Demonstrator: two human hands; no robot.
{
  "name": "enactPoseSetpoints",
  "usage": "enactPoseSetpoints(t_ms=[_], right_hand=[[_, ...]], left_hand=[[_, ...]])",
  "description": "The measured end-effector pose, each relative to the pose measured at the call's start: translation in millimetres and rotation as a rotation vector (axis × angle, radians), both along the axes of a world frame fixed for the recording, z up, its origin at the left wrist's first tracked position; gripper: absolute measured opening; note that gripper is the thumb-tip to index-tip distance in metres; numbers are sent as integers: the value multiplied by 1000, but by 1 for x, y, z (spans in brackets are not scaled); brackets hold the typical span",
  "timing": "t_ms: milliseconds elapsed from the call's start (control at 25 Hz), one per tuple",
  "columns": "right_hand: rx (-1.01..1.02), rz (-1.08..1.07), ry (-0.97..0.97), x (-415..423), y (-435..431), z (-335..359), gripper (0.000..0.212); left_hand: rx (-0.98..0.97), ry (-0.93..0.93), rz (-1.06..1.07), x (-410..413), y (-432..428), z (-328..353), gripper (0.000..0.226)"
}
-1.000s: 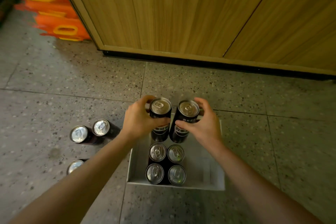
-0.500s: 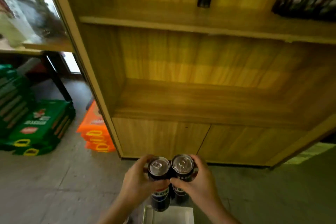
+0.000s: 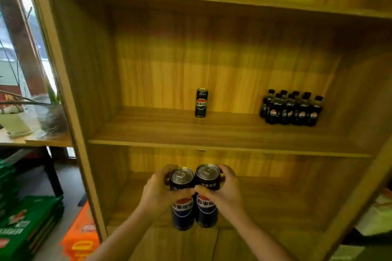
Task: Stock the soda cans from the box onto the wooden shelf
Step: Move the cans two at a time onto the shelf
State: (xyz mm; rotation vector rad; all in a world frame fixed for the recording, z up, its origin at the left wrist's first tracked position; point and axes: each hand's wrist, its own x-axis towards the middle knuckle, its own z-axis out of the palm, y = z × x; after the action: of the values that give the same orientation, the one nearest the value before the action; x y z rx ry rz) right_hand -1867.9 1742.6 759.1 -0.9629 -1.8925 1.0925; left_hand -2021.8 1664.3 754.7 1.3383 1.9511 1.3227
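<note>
Hands [image 3: 161, 192] side by side, gripping cans [image 3: 182, 197]

Two bare forearms, left hand [image 3: 158, 194], right hand [image 3: 222, 194], no sleeves

A bright window [image 3: 12, 34] lights a side table [image 3: 31, 141] above stacked green crates [image 3: 25, 224].

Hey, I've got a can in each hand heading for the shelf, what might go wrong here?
The left can and right can are pressed together, each gripped near the top by the left hand and right hand, so one might slip. Setting them down, you might knock over the lone can on the middle shelf.
</note>
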Motion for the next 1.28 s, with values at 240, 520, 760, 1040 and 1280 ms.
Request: enactPoseSetpoints(t_ms=[240, 520, 760, 1040, 1280], right_hand=[[178, -88, -86, -19, 87, 58, 65], [144, -103, 39, -60, 181, 90, 53], [242, -154, -5, -96, 269, 91, 58], [288, -130, -70, -124, 356, 73, 65], [270, -111, -85, -136, 389, 47, 61]], left_hand=[[89, -46, 49, -10, 89, 59, 68], [120, 0, 3, -58, 199, 103, 59], [85, -46, 31, -84, 284, 100, 57], [99, -136, 102, -105, 362, 84, 58], [88, -127, 159, -116, 398, 64, 61]])
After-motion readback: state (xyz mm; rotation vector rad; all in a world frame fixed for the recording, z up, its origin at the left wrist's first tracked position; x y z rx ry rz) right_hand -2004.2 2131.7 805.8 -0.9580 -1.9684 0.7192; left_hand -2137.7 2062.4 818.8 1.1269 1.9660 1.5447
